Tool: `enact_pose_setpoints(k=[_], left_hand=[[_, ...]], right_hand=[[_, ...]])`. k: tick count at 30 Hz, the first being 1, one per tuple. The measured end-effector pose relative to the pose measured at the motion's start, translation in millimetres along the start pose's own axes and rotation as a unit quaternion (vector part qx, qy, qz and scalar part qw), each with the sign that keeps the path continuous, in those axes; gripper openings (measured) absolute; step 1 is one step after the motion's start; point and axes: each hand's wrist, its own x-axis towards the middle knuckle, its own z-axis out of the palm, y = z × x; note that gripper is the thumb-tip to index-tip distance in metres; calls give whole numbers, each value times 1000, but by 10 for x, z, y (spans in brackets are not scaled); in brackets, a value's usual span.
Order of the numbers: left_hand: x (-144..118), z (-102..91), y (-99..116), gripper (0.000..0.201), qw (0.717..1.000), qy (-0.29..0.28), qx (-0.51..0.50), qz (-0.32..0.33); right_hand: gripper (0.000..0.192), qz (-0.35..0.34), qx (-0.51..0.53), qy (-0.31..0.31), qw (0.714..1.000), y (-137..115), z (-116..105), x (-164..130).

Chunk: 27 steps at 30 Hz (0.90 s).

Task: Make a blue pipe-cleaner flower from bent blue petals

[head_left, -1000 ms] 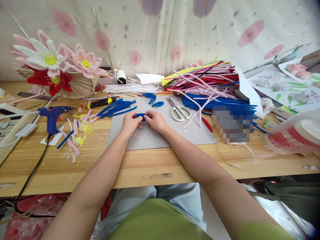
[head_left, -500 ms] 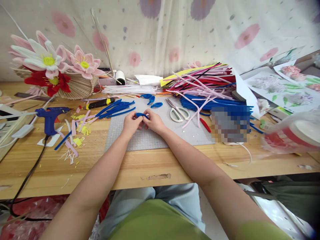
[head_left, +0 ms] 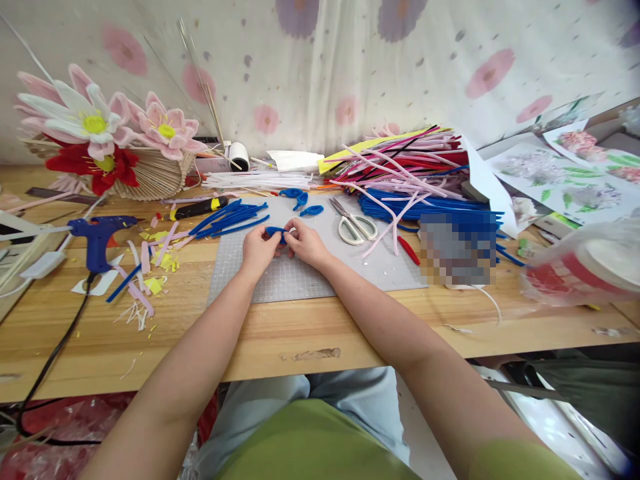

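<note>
Over the grey cutting mat (head_left: 320,277), my left hand (head_left: 257,253) and my right hand (head_left: 309,245) meet, both closed on one bent blue pipe cleaner (head_left: 275,231). Fingers and thumbs pinch it from either side and hide part of its shape. Just beyond lie several blue pipe-cleaner petals (head_left: 311,211). A bunch of straight blue pipe cleaners (head_left: 227,219) rests to the left of my hands. White-handled scissors (head_left: 357,227) lie on the mat to the right, apart from my hands.
A blue glue gun (head_left: 100,240) with a black cord stands at left, near pink and yellow scraps. Pipe-cleaner flowers (head_left: 95,127) stand behind it. Heaped pipe cleaners (head_left: 410,160) lie at the back right. A bagged white-and-red tub (head_left: 583,267) sits at far right.
Both hands still hold the blue pipe cleaner at nearly the same spot. Finger positions have shifted slightly, and more blue shows beside the left fingers. The whole view has moved a little.
</note>
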Motion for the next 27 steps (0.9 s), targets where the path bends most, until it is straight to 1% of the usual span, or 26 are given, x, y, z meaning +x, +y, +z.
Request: enact_pose_setpoints(k=[5, 8, 10, 12, 14, 16, 18, 20, 23, 27], left_hand=[[12, -3, -31, 16, 1000, 10, 19, -13], [-10, -13, 1, 18, 1000, 7, 29, 0], [-25, -23, 33, 21, 999, 11, 29, 16], [-29, -38, 66, 21, 999, 25, 15, 25], [-26, -56, 102, 20, 999, 40, -13, 14], [-23, -74, 143, 20, 998, 38, -52, -17], [-28, -89, 188, 22, 995, 22, -88, -46], [-42, -98, 229, 25, 992, 4, -112, -64], [-67, -106, 266, 29, 987, -18, -137, -80], [-84, -112, 277, 32, 978, -82, -145, -122]], right_hand=[[8, -4, -10, 0, 1000, -11, -7, -5], [9, -5, -8, -15, 1000, -7, -3, 5], [11, -19, -6, -4, 1000, -4, -9, 14], [15, -41, 10, 21, 999, 3, -33, 20], [23, -52, 40, 28, 997, 16, -77, 20], [28, -40, 74, -9, 996, 35, -126, 15], [30, -24, 103, -64, 992, 48, -165, 6], [30, -15, 125, -106, 986, 44, -187, -7], [31, -8, 153, -135, 979, 7, -199, -33], [31, 4, 196, -153, 969, -31, -211, -55]])
